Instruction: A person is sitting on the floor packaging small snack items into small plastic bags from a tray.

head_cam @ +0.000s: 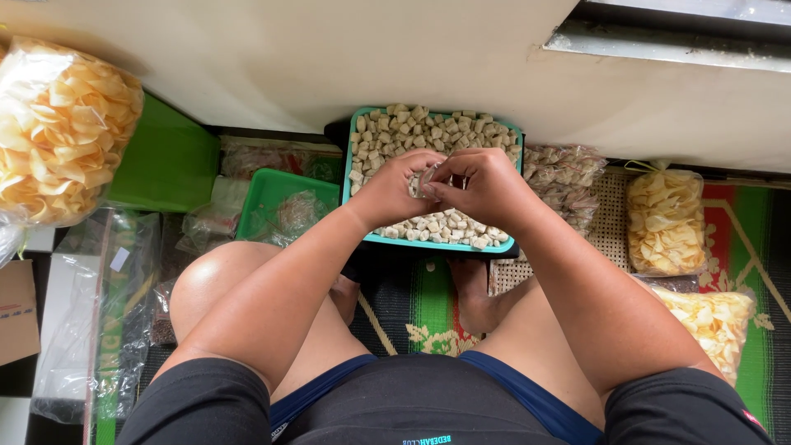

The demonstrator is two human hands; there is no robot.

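A teal tray (354, 136) full of small pale beige snack pieces (428, 128) stands on the floor in front of me. Both hands meet just above its middle. My left hand (391, 191) and my right hand (486, 185) pinch a small clear plastic bag (427, 177) between their fingers. The bag is mostly hidden by my fingers, and its contents cannot be made out.
Large clear bags of yellow chips lie at the far left (62, 128) and at the right (666, 218), (713, 321). A green tray (276, 194) with plastic bags sits left of the teal one. A bag of brown snacks (564, 181) lies right of it. A woven mat (766, 247) covers the floor.
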